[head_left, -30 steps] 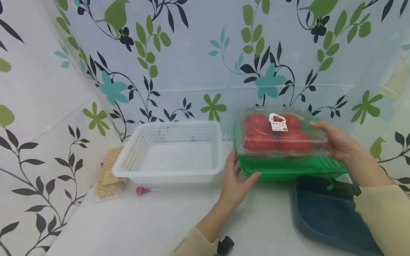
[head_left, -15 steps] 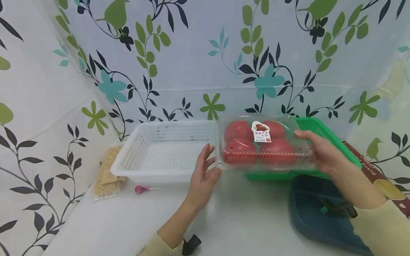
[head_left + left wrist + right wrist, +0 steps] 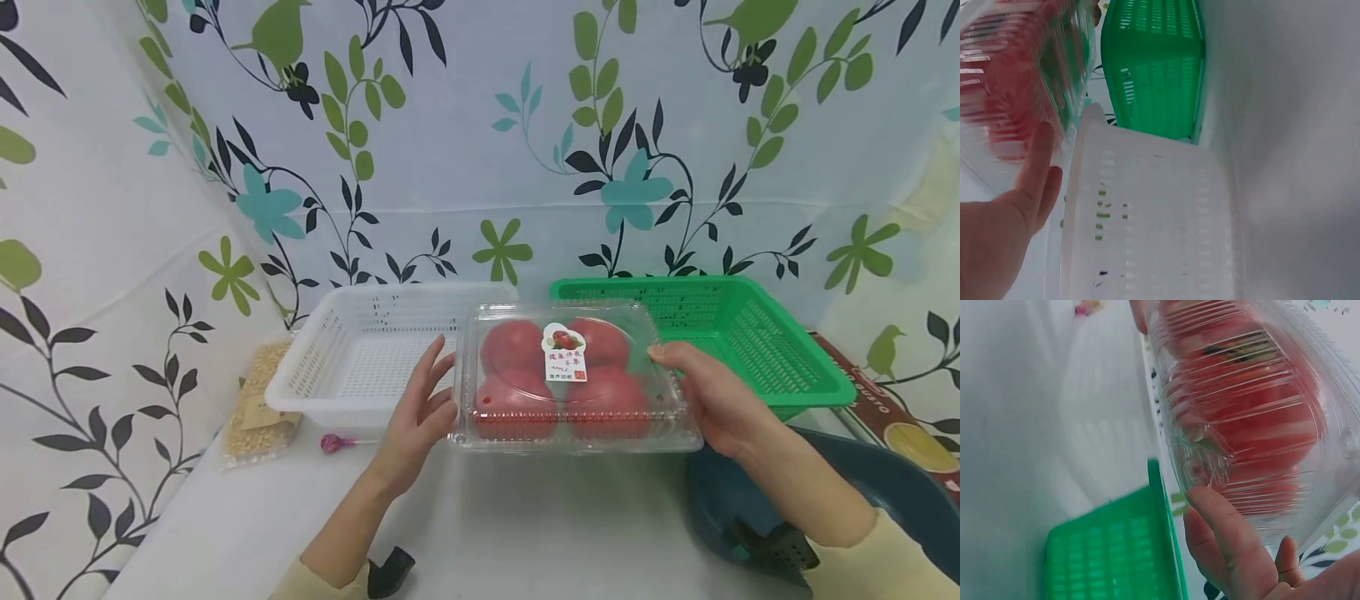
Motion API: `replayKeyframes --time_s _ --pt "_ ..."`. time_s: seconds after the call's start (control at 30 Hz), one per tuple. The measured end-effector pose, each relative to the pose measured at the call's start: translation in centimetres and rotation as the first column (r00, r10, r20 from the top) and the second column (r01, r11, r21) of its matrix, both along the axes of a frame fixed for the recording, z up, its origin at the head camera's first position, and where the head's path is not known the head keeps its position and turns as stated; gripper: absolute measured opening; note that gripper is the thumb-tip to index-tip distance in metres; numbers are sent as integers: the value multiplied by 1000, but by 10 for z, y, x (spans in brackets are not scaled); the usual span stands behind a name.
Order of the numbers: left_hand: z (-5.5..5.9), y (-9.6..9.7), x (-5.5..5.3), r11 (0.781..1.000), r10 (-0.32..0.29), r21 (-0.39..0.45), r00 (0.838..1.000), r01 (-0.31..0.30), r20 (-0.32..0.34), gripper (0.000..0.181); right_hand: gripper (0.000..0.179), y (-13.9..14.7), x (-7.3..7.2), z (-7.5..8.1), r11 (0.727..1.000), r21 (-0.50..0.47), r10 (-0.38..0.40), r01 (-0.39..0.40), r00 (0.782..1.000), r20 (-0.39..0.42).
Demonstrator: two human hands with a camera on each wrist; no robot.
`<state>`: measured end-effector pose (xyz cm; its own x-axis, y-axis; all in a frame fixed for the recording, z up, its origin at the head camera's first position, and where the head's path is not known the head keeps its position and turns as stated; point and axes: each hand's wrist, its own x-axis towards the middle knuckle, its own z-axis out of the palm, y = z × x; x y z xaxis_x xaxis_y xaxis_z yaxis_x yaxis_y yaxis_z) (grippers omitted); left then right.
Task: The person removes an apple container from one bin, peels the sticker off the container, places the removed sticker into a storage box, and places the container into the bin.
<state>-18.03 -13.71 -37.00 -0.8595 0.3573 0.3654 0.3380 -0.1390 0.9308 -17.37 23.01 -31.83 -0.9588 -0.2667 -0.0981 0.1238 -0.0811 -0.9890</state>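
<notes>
A clear plastic box [image 3: 630,443] of red tomatoes [image 3: 517,408], with a white label [image 3: 566,367] on its lid, is held up over the front of the table. My right hand [image 3: 720,404] grips its right end, thumb on the lid and fingers underneath, as the right wrist view shows. At the box's left end is my left hand [image 3: 416,417], its fingers extended and fingertips right at the plastic side. In the left wrist view, a finger [image 3: 1038,156] of that hand lies against the box's ribbed wall.
Behind the hands stand a white basket [image 3: 300,398] and a green basket [image 3: 806,387]. A blue basin [image 3: 892,479] lies under my right forearm. Left are a lollipop [image 3: 330,443] and a bag of pale grains [image 3: 258,417]; a brown package [image 3: 862,383] sits behind the basin.
My right hand has brought the tomato box left and toward me, away from above the green basket. My left hand has shifted left, from beside the green basket to the box's left end.
</notes>
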Motion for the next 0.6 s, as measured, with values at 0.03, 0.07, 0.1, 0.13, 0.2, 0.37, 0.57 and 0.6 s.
replayKeyframes --time_s 0.03,0.07,0.1,0.13,0.2,0.37,0.57,0.6 --pt "-1 -3 0 1000 -16 1 1000 16 1 80 26 -2 2 -1 1000 0 9 -9 1000 -3" --pt "-2 -6 1 999 -32 4 999 32 2 82 27 -4 4 -2 1000 5 17 -17 1000 -12" --pt "-2 -9 1 999 -45 7 999 45 7 83 30 -6 6 -3 1000 9 27 -27 999 -17" --pt "-3 -12 2 998 -57 10 998 57 11 84 35 -7 8 -5 999 13 41 -41 999 -23" --pt "-4 -17 4 996 -87 23 996 87 23 85 46 -10 13 -7 997 15 70 -70 997 -33" --pt "-4 -27 11 989 -151 10 988 151 26 91 68 -11 22 -12 988 2 155 -155 987 -41" --pt "-11 -34 24 978 -208 -26 978 209 32 96 70 -9 33 -24 972 -18 232 -232 973 -2" --pt "-14 -35 26 976 -218 -19 975 219 31 96 70 -9 35 -26 970 -22 243 -243 970 1"
